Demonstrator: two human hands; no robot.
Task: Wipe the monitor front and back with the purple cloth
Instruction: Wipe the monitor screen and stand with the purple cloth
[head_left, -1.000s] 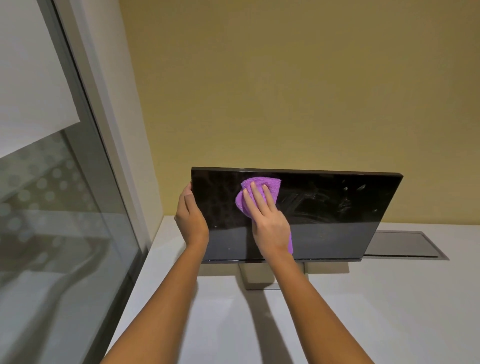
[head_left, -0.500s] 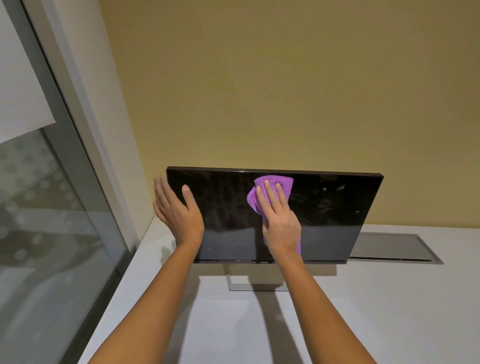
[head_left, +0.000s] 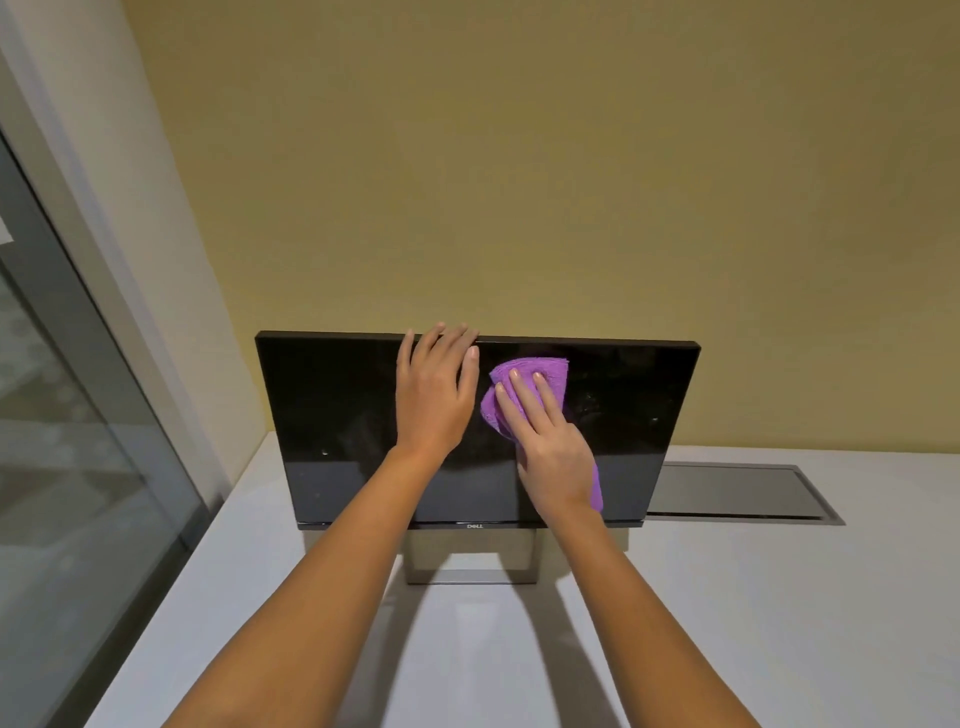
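Note:
A black monitor (head_left: 332, 410) stands on a grey stand (head_left: 470, 574) on the white desk, its dark screen facing me. My left hand (head_left: 434, 395) lies over the top middle of the monitor, fingers reaching over its upper edge and thumb on the screen. My right hand (head_left: 550, 441) presses the purple cloth (head_left: 540, 369) flat against the screen, right of centre, with straight fingers. Part of the cloth hangs out below my right wrist. The back of the monitor is hidden.
The white desk (head_left: 753, 623) meets a yellow wall (head_left: 519, 156) just behind the monitor. A grey recessed cable hatch (head_left: 737, 491) lies in the desk at the right. A glass partition with a dark frame (head_left: 93, 415) runs along the left edge.
My left hand left the monitor's left edge and moved to its top middle. My right hand with the cloth slid rightward across the screen. The view shifted left, so the monitor sits more central.

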